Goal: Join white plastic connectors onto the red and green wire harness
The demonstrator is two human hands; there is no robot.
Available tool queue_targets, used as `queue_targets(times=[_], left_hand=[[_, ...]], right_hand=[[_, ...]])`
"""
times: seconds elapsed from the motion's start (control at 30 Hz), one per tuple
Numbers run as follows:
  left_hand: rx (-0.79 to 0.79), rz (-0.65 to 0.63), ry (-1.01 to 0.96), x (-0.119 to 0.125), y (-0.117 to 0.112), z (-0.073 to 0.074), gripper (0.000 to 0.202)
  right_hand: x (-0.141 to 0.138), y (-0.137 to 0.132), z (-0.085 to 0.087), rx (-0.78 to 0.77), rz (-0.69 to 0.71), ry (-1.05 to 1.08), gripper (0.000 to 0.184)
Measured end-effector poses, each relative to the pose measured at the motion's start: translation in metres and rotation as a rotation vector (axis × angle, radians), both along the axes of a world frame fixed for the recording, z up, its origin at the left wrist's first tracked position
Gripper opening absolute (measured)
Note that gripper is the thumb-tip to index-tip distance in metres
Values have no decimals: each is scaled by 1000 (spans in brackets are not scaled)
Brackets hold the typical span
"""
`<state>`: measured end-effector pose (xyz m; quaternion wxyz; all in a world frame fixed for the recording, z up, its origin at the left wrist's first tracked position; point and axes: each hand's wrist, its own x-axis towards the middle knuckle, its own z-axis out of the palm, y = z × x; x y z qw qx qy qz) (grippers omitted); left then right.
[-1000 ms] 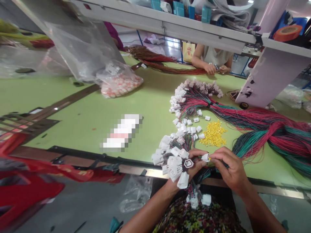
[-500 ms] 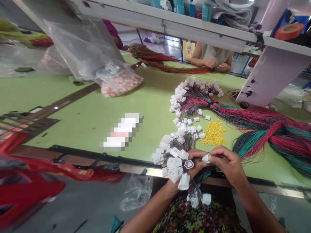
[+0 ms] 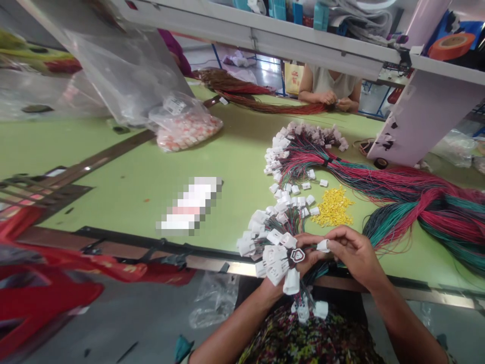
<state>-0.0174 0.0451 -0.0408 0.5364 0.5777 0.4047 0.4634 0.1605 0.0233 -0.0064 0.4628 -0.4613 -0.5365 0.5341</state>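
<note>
My left hand [image 3: 303,260] is closed round a bunch of thin wires ending in many white plastic connectors [image 3: 271,250], held at the near edge of the green table [image 3: 151,177]. My right hand [image 3: 354,255] pinches one white connector [image 3: 323,246] right against the left fingertips. A small heap of yellow bits [image 3: 333,207] lies just beyond my hands. Loose white connectors [image 3: 297,194] are scattered beside the heap. A long bundle of red and green wires [image 3: 409,202] runs off to the right.
A second wire bundle with white connectors [image 3: 303,144] lies further back. A clear bag of pink-white parts [image 3: 185,129] sits at the back left. Another person's hands [image 3: 335,101] work on brown-red wires [image 3: 257,98] across the table. A shelf [image 3: 265,35] hangs overhead.
My right hand has drawn a little closer to the left, still pinching the white connector. The view has tilted slightly; the bunch in my left hand barely moved.
</note>
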Motion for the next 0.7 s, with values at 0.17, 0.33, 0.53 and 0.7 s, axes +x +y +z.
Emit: queue_targets(times=[0.17,0.33,0.53,0.7], left_hand=[[-3,-34,-114,-3,0,6,22],[-221,11,-312,-7,3,8,37],[-278,-144,-163,0,4,4,45],[-134,-159,-16,3,6,-7,41]], right_hand=[[15,-4,9,204,15,-274,12],[35,-35,17,383,412,-591,15],[29,-58,8,428,634,-764,11],[11,-28,18,547,103,-528,8]])
